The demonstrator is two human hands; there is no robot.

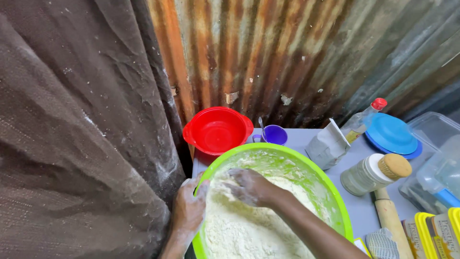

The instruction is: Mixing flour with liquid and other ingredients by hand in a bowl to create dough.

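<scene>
Both hands: left grips green basin rim; right loosely cupped in flour.

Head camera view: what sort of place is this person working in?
Probably a small, makeshift home kitchen or baking corner. A rusty corrugated metal wall stands behind a table crowded with a green basin of floury mix, a rolling pin and a red bowl.

Flour lies in the basin; bowl and cup stand behind it.
</scene>
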